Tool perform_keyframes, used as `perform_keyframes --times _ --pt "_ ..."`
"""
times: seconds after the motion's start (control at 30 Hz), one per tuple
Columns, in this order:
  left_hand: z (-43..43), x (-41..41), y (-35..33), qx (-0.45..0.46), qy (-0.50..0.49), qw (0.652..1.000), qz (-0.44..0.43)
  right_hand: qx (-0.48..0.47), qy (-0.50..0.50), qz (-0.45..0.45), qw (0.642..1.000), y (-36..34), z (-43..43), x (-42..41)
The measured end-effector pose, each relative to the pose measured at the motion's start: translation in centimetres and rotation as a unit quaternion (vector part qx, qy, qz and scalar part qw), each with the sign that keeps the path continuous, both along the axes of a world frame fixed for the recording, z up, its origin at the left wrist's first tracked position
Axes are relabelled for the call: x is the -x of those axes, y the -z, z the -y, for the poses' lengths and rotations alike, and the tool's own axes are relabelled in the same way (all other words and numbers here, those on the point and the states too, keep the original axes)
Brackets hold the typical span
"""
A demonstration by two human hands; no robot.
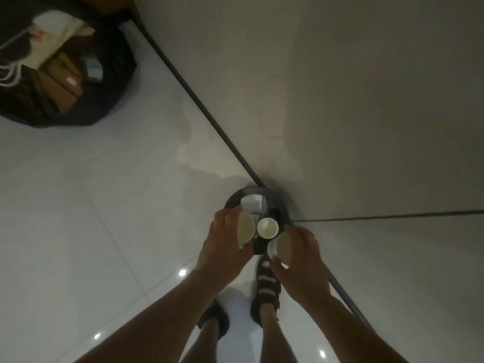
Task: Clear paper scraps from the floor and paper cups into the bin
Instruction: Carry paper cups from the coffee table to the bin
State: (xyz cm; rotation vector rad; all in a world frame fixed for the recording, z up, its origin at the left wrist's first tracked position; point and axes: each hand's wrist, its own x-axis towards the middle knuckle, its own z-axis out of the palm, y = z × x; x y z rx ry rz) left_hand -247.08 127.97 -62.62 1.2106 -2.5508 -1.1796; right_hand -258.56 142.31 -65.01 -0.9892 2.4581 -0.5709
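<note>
A small round dark bin (237,197) stands on the floor in the corner where two walls meet. White paper scraps (251,203) lie inside it, and a paper cup (267,227) sits upright at its mouth. My left hand (222,242) grips a pale paper cup (246,228) tilted on its side over the bin's left rim. My right hand (301,260) holds another paper cup (281,248), also tipped sideways, at the bin's near right rim.
A large black rubbish bag (112,100) full of cardboard boxes and white paper stands at the far left. Pale floor tiles spread to the left. Grey walls with a dark skirting strip (199,100) close the right side. My sandalled feet (265,286) stand just below the bin.
</note>
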Motion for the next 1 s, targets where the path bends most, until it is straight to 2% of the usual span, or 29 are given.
perform_keyframes --times 0.17,0.33,0.5,0.6,0.83,1.0 --pt "0.3 3.2 10.1 -0.022 -0.005 0.999 0.039 0.009 -0.042 -0.025 0.999 10.4 1.9 2.6" --pt "-0.5 4.3 16.7 -0.037 0.005 0.997 0.062 0.002 -0.082 -0.025 0.996 16.4 1.9 3.6" --pt "-1.4 4.6 19.7 0.008 0.015 0.996 0.086 -0.011 -0.101 -0.056 0.993 19.0 2.1 4.4" --pt "-1.2 4.9 20.4 0.068 0.044 0.992 0.093 -0.020 -0.122 -0.087 0.988 19.9 2.7 5.1" --pt "-0.9 3.6 23.5 0.140 0.164 0.955 0.205 -0.044 -0.195 -0.123 0.972 22.1 2.5 6.1" --pt "-1.7 2.4 25.5 0.168 0.179 0.943 0.222 -0.099 -0.253 -0.145 0.951 23.2 1.5 6.0"
